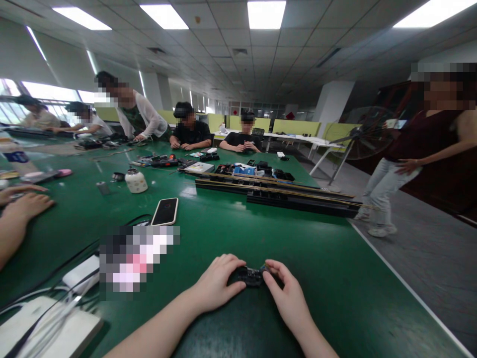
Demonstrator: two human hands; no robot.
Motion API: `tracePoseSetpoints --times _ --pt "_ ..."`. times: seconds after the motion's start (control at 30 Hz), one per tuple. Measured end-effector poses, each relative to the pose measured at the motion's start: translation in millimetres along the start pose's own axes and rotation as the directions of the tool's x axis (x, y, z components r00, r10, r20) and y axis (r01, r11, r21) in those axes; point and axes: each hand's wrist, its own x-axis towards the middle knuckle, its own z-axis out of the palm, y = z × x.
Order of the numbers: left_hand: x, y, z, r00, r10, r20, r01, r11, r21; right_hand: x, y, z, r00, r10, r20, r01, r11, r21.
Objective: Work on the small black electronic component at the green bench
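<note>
A long green table (316,243) fills the foreground of an office with lit ceiling panels, and its right edge runs down beyond the right hand (285,286). The small black part (252,279) lies between the two hands, low over the tabletop. The left hand (219,283) holds its left end between thumb and fingers, narrowly closed; the right thumb and fingers close on its right end, where something small and coloured shows, too fine to identify.

The likeliest trouble, I judge, is a slip: both grips are at the ends, so uneven pressure could twist the part or pop a small piece loose. Something loose flung rightward might go over the table edge. If the coloured bit is wire, a tug from the right fingers could strain it.

Left of the left hand, near the forearm, loose cables (55,318) run over a white block (55,333) and a smaller white box (84,273); a sleeveless forearm swinging that way could snag them. A phone (165,212) lies beyond, farther off a white jar (136,181). Ahead of both hands, well apart, long black rails (298,202) bar the reach to the clutter behind. A co-worker's hand (32,205) rests far left.
</note>
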Motion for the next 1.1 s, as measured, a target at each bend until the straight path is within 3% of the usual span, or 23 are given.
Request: tracePoseSetpoints --times 0.3,0.57,1.1 --pt "1 2 -1.5 1.0 -0.015 0.012 0.015 1.0 0.012 3 -1 -1 0.998 0.05 -0.031 -0.044 0.986 0.16" --pt "1 2 -1.0 1.0 -0.014 0.01 0.014 1.0 -0.004 5 -13 -3 0.98 0.186 -0.075 -0.145 0.913 0.382" --pt "1 2 -2.2 1.0 -0.017 0.011 0.017 1.0 -0.004 5 -13 -4 0.965 0.241 -0.107 -0.175 0.889 0.423"
